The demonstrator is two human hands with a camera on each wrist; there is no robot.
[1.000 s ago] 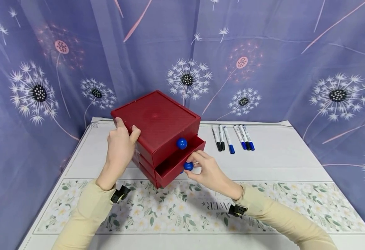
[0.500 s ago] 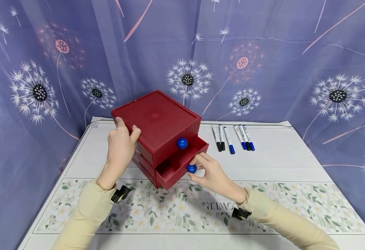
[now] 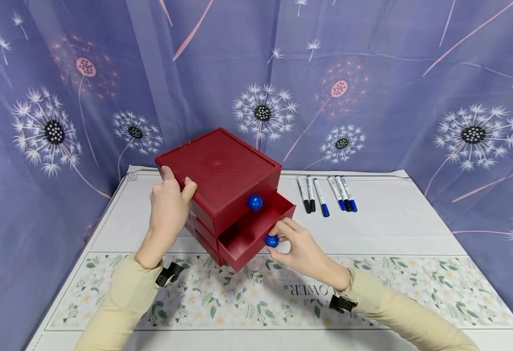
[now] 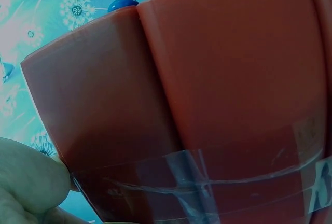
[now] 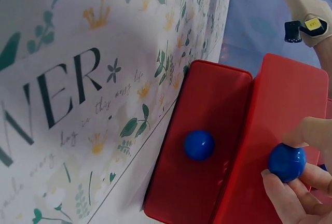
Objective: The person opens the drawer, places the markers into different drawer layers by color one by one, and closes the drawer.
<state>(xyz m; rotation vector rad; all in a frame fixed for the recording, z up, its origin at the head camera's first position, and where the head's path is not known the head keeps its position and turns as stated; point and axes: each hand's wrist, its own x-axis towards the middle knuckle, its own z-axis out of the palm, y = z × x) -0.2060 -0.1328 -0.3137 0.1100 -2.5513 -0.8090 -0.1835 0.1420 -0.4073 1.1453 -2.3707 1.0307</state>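
A red plastic drawer cabinet (image 3: pixel 217 165) with round blue knobs stands angled on the table. Its middle drawer (image 3: pixel 249 229) is pulled out, and the red inside shows. My right hand (image 3: pixel 302 248) pinches that drawer's blue knob (image 5: pixel 287 163) between thumb and fingers. Below it, the bottom drawer (image 5: pixel 179 187) sits closed with its own knob (image 5: pixel 199 144). The top drawer's knob (image 3: pixel 255 202) is untouched. My left hand (image 3: pixel 168 214) holds the cabinet at its upper left edge, thumb and forefinger over the rim; the other fingers are mostly hidden. Clear tape (image 4: pixel 197 180) runs along the cabinet's side.
Several white markers (image 3: pixel 320 197) with black or blue caps lie in two groups to the right of the cabinet. A flower-print strip (image 3: pixel 195 302) crosses the front of the white table cover (image 3: pixel 392 219). Behind hangs a purple dandelion curtain (image 3: pixel 392 97).
My right hand has moved a little right and toward me with the knob, and the middle drawer has slid further out. The left hand and the cabinet body have stayed in place.
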